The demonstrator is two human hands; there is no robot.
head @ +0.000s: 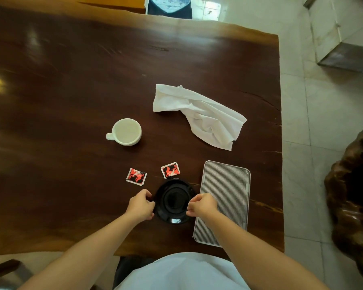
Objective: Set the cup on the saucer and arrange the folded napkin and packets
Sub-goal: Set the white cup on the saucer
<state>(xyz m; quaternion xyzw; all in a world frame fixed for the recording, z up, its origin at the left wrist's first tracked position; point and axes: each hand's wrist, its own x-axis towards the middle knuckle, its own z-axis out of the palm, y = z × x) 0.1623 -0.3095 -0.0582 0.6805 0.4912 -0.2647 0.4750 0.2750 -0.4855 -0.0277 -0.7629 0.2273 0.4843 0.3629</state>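
A black saucer (175, 200) lies on the dark wooden table (71, 91) near its front edge. My left hand (140, 205) grips the saucer's left rim and my right hand (202, 204) pinches its right rim. A white cup (126, 131) stands upright farther back to the left, handle pointing left, with nothing in it that I can make out. A white napkin (199, 115) lies crumpled and unfolded at the back right. Two red-and-black packets sit just beyond the saucer, one packet (136, 176) on the left and the other packet (170, 169) on the right.
A rectangular ribbed tray (224, 203) lies right beside the saucer, close to the table's right edge. Beyond that edge is tiled floor with a dark carved wooden object (352, 201). The table stretches wide to the left and back.
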